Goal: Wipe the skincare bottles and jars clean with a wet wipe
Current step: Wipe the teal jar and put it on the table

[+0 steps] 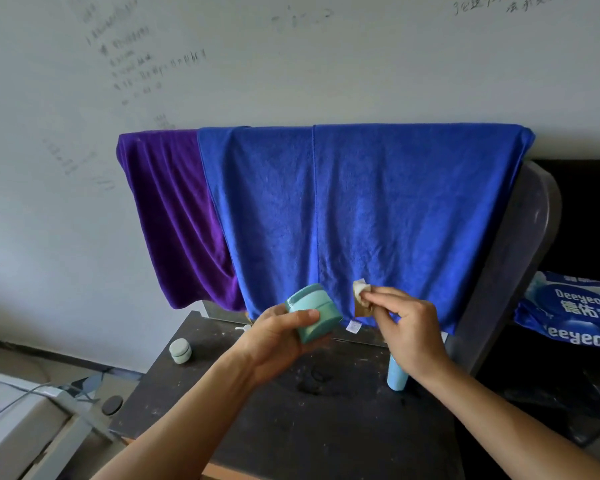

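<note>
Small jar (pixel 180 350) on table (pixel 291 427) left; bottle (pixel 397 375) right; towels (pixel 378 216) behind.

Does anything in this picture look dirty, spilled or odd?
The wet wipe pinched by the right hand is brown on its lower part, so it looks already soiled. The dark table top shows pale specks and a smeared patch near its middle.

Single wide-angle view from a head-worn camera, seated above and behind the forearms. Looks forward and down, at close range to the left hand (pixel 281 336) and right hand (pixel 407 327) in the lower centre. Takes in the dark worktop (pixel 291 427) beneath them, then the blue towel (pixel 378 209) hung just behind and the written-on wall (pixel 291 64) above. Shows wide-angle bending toward the frame margins.
</note>
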Motion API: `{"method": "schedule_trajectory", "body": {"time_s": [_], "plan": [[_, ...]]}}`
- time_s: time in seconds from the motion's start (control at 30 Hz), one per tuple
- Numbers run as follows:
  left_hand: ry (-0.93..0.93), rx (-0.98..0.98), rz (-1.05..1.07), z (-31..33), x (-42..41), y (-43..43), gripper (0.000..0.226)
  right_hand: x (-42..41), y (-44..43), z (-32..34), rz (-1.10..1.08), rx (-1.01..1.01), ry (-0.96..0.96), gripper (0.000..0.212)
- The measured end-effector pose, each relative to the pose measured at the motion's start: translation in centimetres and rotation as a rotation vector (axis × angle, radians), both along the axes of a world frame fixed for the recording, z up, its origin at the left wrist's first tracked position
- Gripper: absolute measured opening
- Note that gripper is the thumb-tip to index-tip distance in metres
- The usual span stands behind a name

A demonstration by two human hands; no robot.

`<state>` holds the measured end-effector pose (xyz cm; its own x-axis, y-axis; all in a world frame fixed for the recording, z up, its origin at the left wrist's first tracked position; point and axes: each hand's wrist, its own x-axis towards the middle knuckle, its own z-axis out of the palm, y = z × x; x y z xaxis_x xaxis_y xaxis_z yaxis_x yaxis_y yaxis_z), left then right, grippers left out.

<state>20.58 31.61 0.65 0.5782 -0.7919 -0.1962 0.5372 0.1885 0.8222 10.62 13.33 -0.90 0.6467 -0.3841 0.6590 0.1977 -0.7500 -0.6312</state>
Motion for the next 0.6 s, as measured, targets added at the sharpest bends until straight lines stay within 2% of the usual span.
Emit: {"method": "schedule_trajectory", "body": {"time_s": [0.07,0.13,0.23,0.33,0.4,0.5,0.6], "plan": [[-0.09,0.048,0.012,0.3,-0.1,-0.1,0.06,-0.3,0.7,1.0,0.018,0.018,-0.067,0.024],[-0.182,0.096,0.012,0.6,-0.2,-0.1,0.067,-0.9,2.0,1.9,0.086,-0.04,-0.128,0.021],[-0.327,0.105,-0.014,1.0,-0.8,-0.1,0.071,-1.1,2.7,1.6,0.178,-0.127,-0.105,0.022],[-0.487,0.101,-0.019,1.5,-1.5,0.0,0.069,-0.1,0.3,0.5,0.125,0.041,0.11,0.026],[-0.647,0.144,0.027,1.6,-1.8,0.0,0.069,-0.3,-0.6,0.6,0.088,0.185,0.158,0.029],[-0.92,0.24,0.124,1.4,-2.0,-0.2,0.071,-1.5,0.7,2.5,0.089,0.127,-0.032,0.025],[-1.064,0.263,0.22,1.1,-2.7,-0.4,0.068,-2.1,2.8,2.7,0.162,-0.043,-0.113,0.023]]}}
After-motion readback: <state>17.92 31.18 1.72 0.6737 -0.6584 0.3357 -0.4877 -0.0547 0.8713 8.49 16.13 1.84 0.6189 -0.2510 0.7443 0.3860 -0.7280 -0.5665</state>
